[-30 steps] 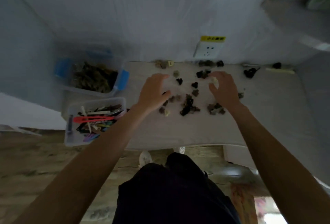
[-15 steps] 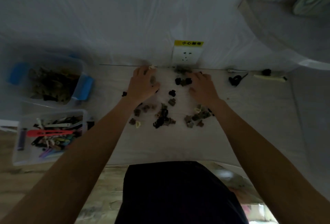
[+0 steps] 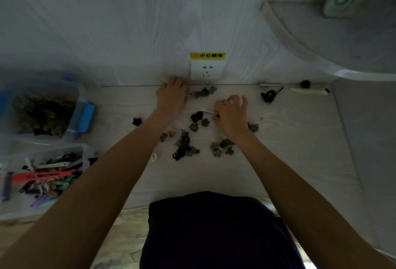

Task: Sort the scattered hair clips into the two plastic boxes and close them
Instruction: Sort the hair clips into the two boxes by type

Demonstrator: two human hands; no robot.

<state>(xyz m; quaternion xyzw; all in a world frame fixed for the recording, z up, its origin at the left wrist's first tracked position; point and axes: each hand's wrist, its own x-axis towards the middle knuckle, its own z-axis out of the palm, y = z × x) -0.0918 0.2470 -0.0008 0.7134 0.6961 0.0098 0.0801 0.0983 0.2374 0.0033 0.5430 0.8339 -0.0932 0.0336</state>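
Note:
Small brown and black claw hair clips (image 3: 184,147) lie scattered mid-table, with another cluster (image 3: 203,92) by the wall. My left hand (image 3: 171,99) rests palm down at the wall edge beside that cluster, its fingertips hidden. My right hand (image 3: 232,114) is curled, pinching one end of a thin white clip (image 3: 205,110). At far left stands an open box with blue latches (image 3: 82,95) holding small dark clips. Nearer me, a second open box (image 3: 85,148) holds long colourful clips. Neither hand is near the boxes.
A black flower clip (image 3: 137,121) lies apart at the left. At the far right are a black clip (image 3: 269,95) and a long white clip (image 3: 308,91). A wall socket (image 3: 206,71) sits behind my left hand. A curved shelf (image 3: 310,39) overhangs the right corner.
My left hand has reached farther, up to the wall edge. My right hand has pulled back slightly and curled around the thin white clip. The camera has shifted, so the boxes sit farther left.

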